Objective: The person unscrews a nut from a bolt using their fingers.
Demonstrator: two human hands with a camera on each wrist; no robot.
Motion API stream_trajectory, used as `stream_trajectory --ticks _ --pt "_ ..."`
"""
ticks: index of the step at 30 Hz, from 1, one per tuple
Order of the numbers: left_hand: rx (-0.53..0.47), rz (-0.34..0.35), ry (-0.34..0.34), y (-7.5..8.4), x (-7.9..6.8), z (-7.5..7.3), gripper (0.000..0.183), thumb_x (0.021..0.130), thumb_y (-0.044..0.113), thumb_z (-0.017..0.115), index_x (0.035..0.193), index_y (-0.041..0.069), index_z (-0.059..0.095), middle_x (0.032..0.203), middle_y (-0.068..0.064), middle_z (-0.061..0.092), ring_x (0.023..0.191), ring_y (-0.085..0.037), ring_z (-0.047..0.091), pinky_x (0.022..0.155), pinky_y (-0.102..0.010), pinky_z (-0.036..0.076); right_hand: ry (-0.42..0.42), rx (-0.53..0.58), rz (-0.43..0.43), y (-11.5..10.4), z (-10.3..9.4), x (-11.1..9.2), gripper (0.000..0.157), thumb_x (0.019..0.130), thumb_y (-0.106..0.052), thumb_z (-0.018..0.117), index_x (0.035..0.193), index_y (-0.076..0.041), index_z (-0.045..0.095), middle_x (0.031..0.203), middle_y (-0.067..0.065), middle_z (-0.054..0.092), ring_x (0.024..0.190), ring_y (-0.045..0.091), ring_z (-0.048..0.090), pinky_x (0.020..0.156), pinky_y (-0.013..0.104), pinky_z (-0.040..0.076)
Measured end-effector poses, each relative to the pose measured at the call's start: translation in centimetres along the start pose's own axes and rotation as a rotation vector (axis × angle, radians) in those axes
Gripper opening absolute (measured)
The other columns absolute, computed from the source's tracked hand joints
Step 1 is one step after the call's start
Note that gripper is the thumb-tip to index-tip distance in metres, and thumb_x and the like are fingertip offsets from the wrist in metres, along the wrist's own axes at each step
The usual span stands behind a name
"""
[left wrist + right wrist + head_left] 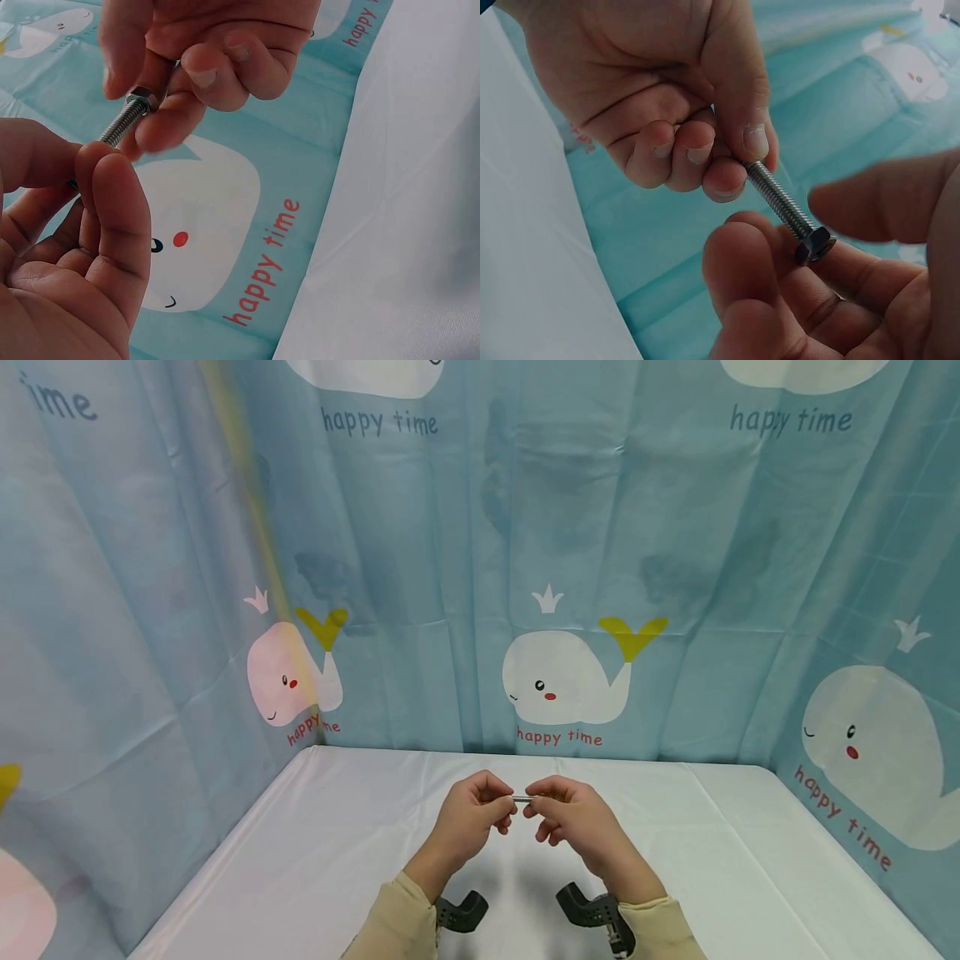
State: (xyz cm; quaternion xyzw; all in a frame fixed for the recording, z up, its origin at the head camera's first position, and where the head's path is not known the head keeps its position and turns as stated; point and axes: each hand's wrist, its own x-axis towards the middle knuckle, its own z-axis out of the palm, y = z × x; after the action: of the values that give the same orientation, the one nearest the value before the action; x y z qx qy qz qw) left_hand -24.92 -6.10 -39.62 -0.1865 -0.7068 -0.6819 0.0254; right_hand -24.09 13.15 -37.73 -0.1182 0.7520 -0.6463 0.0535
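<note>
In the right wrist view a threaded metal bolt [780,199] slants between the hands, with a hexagonal piece [815,244] at its lower end. My left hand [467,814] pinches the bolt's other end between thumb and fingers. In the left wrist view those fingers cover that end, with a small dark tip showing beyond them. My right hand [577,818] is around the hexagonal piece. Its thumb [877,199] stands apart from the metal, and its curled fingers lie close under the piece. From the head view the bolt is a short silver bar [522,798] between both hands.
Both hands are above a white-covered table [337,852]. A blue curtain [465,568] printed with whales hangs behind it and along both sides. Dark wrist mounts [462,912] sit at both sleeve cuffs.
</note>
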Motion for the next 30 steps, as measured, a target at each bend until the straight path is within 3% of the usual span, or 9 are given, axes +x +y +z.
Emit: stream_trajectory --ticks 6,9,12,15,19,22,24,30 --pt "-0.001 0.003 0.004 0.11 -0.07 -0.02 0.009 0.093 0.001 0.063 0.1 -0.005 0.063 0.083 -0.012 0.068 0.067 -0.021 0.06 0.065 -0.033 0.056 -0.004 -0.037 0.012 0.02 0.02 -0.04 0.042 0.102 -0.039 0.056 0.115 0.0 0.067 0.085 0.013 0.07 0.061 0.023 0.063 0.058 0.031 0.052" --pt "0.004 0.002 0.003 0.13 -0.12 -0.02 0.01 0.093 0.002 0.063 0.1 -0.005 0.063 0.083 -0.012 0.068 0.067 -0.021 0.06 0.065 -0.033 0.056 0.008 -0.052 0.002 0.03 0.01 -0.08 0.035 0.104 -0.031 0.054 0.111 0.0 0.068 0.081 0.012 0.069 0.061 0.023 0.061 0.058 0.031 0.05" --pt "0.004 0.003 0.002 0.11 -0.12 -0.03 0.01 0.093 0.001 0.062 0.1 -0.005 0.063 0.084 -0.012 0.067 0.068 -0.021 0.06 0.065 -0.033 0.056 0.008 -0.031 -0.004 0.02 0.0 -0.07 0.026 0.101 -0.022 0.058 0.112 0.001 0.067 0.087 0.012 0.07 0.062 0.023 0.061 0.059 0.031 0.05" --pt "0.001 0.009 0.0 0.06 -0.06 -0.03 0.008 0.093 0.001 0.062 0.099 -0.004 0.063 0.084 -0.013 0.067 0.068 -0.021 0.06 0.065 -0.033 0.056 -0.007 -0.009 -0.007 -0.06 -0.02 -0.09 0.027 0.099 -0.018 0.061 0.118 0.001 0.065 0.095 0.013 0.071 0.064 0.025 0.063 0.06 0.032 0.051" --pt "-0.013 0.013 0.001 0.01 -0.02 -0.04 0.008 0.094 0.002 0.062 0.1 -0.003 0.064 0.085 -0.013 0.068 0.068 -0.021 0.06 0.065 -0.033 0.056 -0.023 -0.004 0.009 -0.08 0.03 -0.05 0.043 0.099 -0.036 0.061 0.122 0.0 0.063 0.098 0.013 0.072 0.065 0.026 0.065 0.059 0.032 0.052" --pt "-0.015 0.01 0.004 0.06 -0.06 0.0 0.01 0.094 0.002 0.062 0.102 -0.005 0.063 0.084 -0.013 0.068 0.067 -0.02 0.06 0.065 -0.033 0.056 -0.006 -0.017 0.032 0.12 -0.01 0.02 0.06 0.097 -0.055 0.056 0.12 0.0 0.065 0.093 0.012 0.072 0.064 0.025 0.065 0.058 0.031 0.052" --pt "-0.01 0.008 0.004 0.15 -0.12 0.03 0.011 0.093 0.001 0.062 0.101 -0.005 0.063 0.084 -0.012 0.068 0.067 -0.02 0.06 0.065 -0.033 0.056 0.004 -0.024 0.037 0.25 -0.05 0.03 0.064 0.097 -0.058 0.053 0.117 0.001 0.066 0.087 0.012 0.071 0.063 0.024 0.064 0.058 0.031 0.052" --pt "-0.003 0.008 0.001 0.26 -0.24 0.06 0.007 0.093 0.002 0.062 0.099 -0.002 0.064 0.083 -0.012 0.067 0.067 -0.02 0.06 0.065 -0.033 0.056 0.002 -0.008 0.023 0.35 -0.12 -0.05 0.039 0.103 -0.035 0.055 0.108 0.0 0.069 0.082 0.013 0.07 0.062 0.022 0.062 0.058 0.03 0.049"
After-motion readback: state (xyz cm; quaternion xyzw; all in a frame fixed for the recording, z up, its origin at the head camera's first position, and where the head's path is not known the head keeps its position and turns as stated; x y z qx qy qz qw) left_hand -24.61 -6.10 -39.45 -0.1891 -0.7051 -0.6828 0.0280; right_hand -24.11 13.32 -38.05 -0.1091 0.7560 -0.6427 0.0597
